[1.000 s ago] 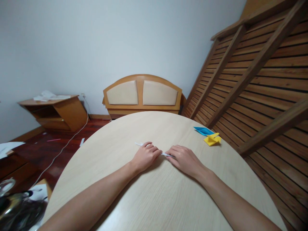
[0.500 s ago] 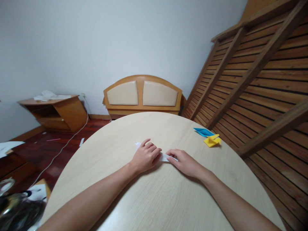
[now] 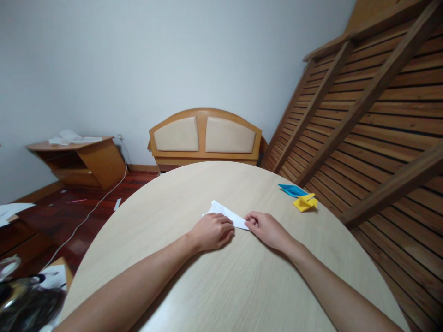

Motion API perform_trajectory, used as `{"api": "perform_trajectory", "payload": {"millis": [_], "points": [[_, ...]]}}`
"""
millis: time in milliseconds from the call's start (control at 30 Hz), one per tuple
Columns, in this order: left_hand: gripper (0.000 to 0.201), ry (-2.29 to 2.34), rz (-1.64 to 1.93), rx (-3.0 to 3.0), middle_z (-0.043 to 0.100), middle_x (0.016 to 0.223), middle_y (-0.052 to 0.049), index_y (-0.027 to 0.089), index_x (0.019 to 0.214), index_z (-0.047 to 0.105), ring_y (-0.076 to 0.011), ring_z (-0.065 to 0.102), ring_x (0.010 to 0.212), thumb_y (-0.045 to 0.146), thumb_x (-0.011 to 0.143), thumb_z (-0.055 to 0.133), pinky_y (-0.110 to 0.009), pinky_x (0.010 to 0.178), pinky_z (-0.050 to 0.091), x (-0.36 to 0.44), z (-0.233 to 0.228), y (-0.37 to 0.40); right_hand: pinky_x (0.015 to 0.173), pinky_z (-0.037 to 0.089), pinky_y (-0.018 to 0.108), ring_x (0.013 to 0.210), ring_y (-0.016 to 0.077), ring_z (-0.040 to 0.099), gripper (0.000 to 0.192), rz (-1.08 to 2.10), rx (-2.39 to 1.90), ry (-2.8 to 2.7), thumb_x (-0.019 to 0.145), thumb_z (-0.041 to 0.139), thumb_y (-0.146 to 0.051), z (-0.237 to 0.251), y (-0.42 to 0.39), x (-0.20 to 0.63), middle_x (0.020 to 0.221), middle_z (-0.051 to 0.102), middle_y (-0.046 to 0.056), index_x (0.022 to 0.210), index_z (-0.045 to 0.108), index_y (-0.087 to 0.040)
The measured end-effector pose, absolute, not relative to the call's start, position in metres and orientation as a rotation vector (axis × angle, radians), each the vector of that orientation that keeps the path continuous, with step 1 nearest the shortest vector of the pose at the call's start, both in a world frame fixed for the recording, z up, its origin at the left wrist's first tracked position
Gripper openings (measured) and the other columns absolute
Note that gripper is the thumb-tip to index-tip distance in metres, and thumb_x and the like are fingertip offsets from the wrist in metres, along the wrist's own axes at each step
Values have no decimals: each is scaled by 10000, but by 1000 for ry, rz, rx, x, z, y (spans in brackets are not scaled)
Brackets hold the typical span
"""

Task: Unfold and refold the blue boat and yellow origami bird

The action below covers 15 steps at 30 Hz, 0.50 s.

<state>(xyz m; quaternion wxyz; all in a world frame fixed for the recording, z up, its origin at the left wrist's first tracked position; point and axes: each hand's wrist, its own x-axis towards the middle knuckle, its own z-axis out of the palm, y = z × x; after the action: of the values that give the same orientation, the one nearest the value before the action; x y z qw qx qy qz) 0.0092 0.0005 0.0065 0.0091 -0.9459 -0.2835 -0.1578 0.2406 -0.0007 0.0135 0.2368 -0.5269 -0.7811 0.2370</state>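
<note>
Handling a folded white paper (image 3: 231, 215) near the middle of the round table (image 3: 221, 281), between the two hands. Left hand (image 3: 213, 231) lies over its near edge, fingers bent; cannot tell whether this grip pinches or only presses. Right hand (image 3: 265, 228): grip pinches the narrow right end. Judgement: even left-hand pressure with a light right pinch should keep edges aligned; hard tugging could wrinkle the tip. Blue paper (image 3: 292, 190) and yellow paper (image 3: 304, 203), both folded, lie well apart, farther right.

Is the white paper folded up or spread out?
Folded, apparently: the white paper forms a narrow wedge tapering toward the right hand.
</note>
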Motion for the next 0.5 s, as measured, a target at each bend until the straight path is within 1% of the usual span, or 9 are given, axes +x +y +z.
{"api": "perform_trajectory", "payload": {"millis": [100, 200, 300, 500], "points": [[298, -866, -470, -2971, 722, 1033, -76, 201, 1022, 687, -208, 677, 949, 315, 987, 414, -339, 881, 506, 8, 9, -1, 612, 403, 252, 668, 165, 613, 198, 627, -1434, -2133, 874, 568, -288, 12, 1, 241, 745, 699, 27, 920, 722, -173], [305, -848, -443, -2985, 722, 1062, -82, 194, 1034, 684, -213, 678, 971, 322, 984, 411, -339, 898, 502, 8, 11, -2, 655, 427, 259, 721, 172, 628, 209, 578, -1394, -2116, 869, 573, -280, 8, 4, 239, 805, 716, 42, 957, 730, -174], [309, -847, -436, -2993, 720, 1090, -81, 200, 1055, 678, -216, 678, 993, 325, 983, 405, -340, 905, 503, 8, 12, -3, 693, 441, 275, 769, 185, 632, 214, 494, -1370, -2132, 869, 568, -279, 6, 5, 237, 855, 726, 57, 943, 742, -179], [312, -884, -426, -2988, 718, 1079, -80, 203, 1049, 679, -209, 687, 956, 317, 985, 396, -319, 852, 515, 8, 12, -4, 701, 446, 277, 770, 180, 642, 181, 462, -1342, -2140, 862, 574, -255, 3, 6, 235, 864, 730, 40, 939, 725, -192]]}}
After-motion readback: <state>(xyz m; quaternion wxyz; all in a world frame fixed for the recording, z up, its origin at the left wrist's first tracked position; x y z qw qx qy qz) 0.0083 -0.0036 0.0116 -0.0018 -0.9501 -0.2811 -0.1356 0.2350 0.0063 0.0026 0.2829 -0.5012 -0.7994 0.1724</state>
